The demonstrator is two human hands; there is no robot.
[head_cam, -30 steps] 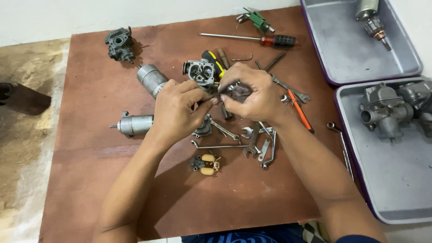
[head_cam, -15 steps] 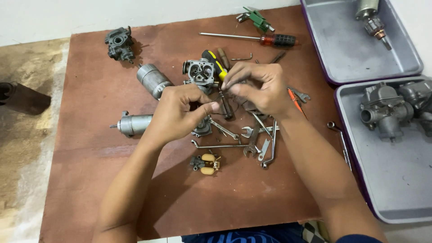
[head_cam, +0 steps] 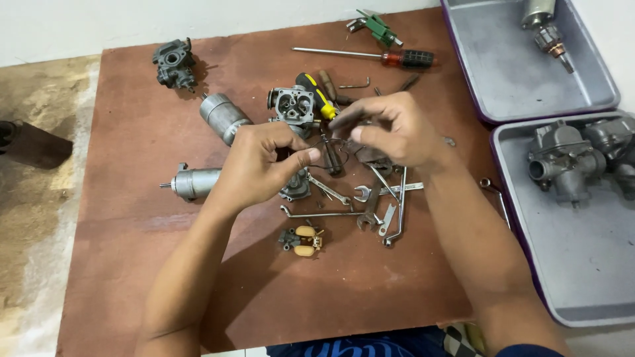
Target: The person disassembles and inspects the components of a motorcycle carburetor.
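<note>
Thin wire ring | left hand grip pinching it | right hand grip pinching it

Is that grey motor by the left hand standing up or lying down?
Lying down: the motor rests on its side on the board, shaft pointing left.
</note>
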